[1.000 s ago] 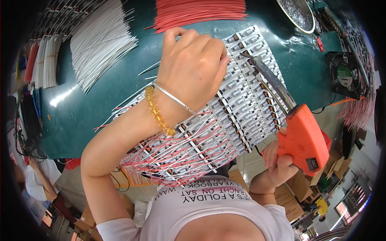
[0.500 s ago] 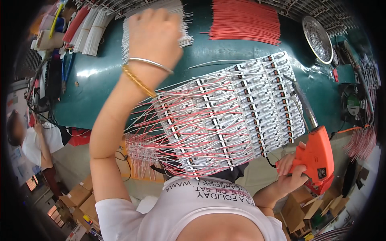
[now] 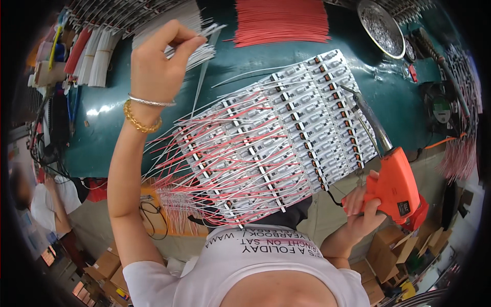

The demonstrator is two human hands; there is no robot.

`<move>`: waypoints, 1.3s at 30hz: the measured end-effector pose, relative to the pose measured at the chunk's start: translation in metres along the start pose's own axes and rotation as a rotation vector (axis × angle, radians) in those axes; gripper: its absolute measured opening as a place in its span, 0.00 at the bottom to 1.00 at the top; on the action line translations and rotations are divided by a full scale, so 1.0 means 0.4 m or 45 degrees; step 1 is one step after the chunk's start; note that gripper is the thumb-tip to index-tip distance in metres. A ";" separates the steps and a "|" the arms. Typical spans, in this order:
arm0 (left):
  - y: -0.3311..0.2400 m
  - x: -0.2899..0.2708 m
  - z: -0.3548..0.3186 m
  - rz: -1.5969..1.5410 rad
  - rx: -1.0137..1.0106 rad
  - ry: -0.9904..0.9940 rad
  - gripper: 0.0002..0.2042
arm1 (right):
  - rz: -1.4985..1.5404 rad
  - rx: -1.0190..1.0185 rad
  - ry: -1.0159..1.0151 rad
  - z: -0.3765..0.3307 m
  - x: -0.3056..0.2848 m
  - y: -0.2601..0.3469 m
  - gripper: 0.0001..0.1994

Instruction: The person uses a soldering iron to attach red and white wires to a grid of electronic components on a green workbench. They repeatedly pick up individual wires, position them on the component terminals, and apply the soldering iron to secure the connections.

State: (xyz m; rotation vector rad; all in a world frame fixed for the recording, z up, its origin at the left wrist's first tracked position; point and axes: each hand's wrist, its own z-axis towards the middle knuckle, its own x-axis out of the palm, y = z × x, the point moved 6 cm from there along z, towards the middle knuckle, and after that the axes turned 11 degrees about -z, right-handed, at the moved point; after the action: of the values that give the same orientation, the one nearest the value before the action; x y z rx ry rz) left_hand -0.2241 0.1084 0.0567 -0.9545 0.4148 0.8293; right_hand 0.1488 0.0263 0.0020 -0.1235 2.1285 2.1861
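My left hand (image 3: 161,61) is raised over the pile of white wires (image 3: 176,23) at the back left. Its thumb and forefinger are pinched on a white wire (image 3: 205,71), which hangs down toward the circuit board panel. My right hand (image 3: 364,207) grips an orange soldering gun (image 3: 398,187). The gun's metal tip (image 3: 350,92) is at the panel's far right part, beside a row of connectors; contact is hard to make out. The circuit board panel (image 3: 302,133) lies tilted in front of me. Red and white wires (image 3: 225,158) stick out from its left columns.
A stack of red wires (image 3: 281,23) lies at the back of the green table (image 3: 110,133). A metal bowl of small shiny parts (image 3: 381,28) stands at the back right, near a black fan (image 3: 440,110). Wire bundles (image 3: 94,56) sit far left. Another person (image 3: 53,202) is at the left edge.
My left hand has drawn back from the white pile to the left, and its pinched fingers now show with a white wire. The whole view has shifted slightly; the right hand keeps the soldering gun.
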 end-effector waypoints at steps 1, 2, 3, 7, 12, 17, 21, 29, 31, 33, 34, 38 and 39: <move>-0.006 0.018 0.003 -0.145 -0.102 0.027 0.04 | 0.014 -0.004 0.004 0.000 0.000 -0.001 0.32; -0.008 0.037 0.005 -0.289 -0.205 0.054 0.04 | 0.028 -0.008 0.007 0.000 0.000 0.000 0.32; -0.020 0.053 0.010 -0.282 -0.191 0.087 0.05 | 0.042 -0.013 0.009 -0.001 -0.002 -0.001 0.32; -0.083 0.103 0.006 -0.393 -0.325 0.156 0.05 | 0.038 -0.014 0.015 -0.003 -0.003 -0.003 0.34; -0.188 0.219 -0.019 -0.400 -0.205 0.368 0.06 | -0.047 0.043 -0.043 -0.001 0.009 0.003 0.39; -0.189 0.262 -0.024 -0.276 -0.125 0.393 0.07 | -0.186 0.040 -0.045 0.002 0.014 0.004 0.42; -0.197 0.272 -0.029 -0.205 -0.041 0.388 0.07 | -0.243 0.068 0.001 0.000 0.010 -0.001 0.42; -0.199 0.266 -0.027 -0.230 -0.038 0.394 0.07 | -0.213 0.121 -0.033 -0.002 0.018 0.007 0.36; -0.199 0.266 -0.027 -0.222 -0.031 0.388 0.07 | -0.229 0.160 -0.032 -0.001 0.023 0.012 0.34; -0.198 0.267 -0.029 -0.217 -0.020 0.380 0.07 | -0.262 0.209 -0.021 -0.003 0.026 0.013 0.33; -0.198 0.268 -0.030 -0.215 -0.011 0.376 0.07 | -0.271 0.193 -0.069 -0.010 0.021 0.009 0.34; -0.201 0.269 -0.030 -0.213 0.008 0.370 0.06 | -0.273 0.125 -0.119 -0.014 0.020 0.014 0.36; -0.201 0.269 -0.030 -0.210 0.007 0.373 0.07 | -0.261 0.117 -0.104 -0.011 0.022 0.016 0.37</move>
State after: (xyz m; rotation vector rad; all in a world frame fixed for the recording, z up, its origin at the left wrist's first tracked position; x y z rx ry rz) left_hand -0.0935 0.1200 0.0250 -1.0939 0.5818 0.5392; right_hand 0.1393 0.0219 0.0073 -0.2302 2.0672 1.9433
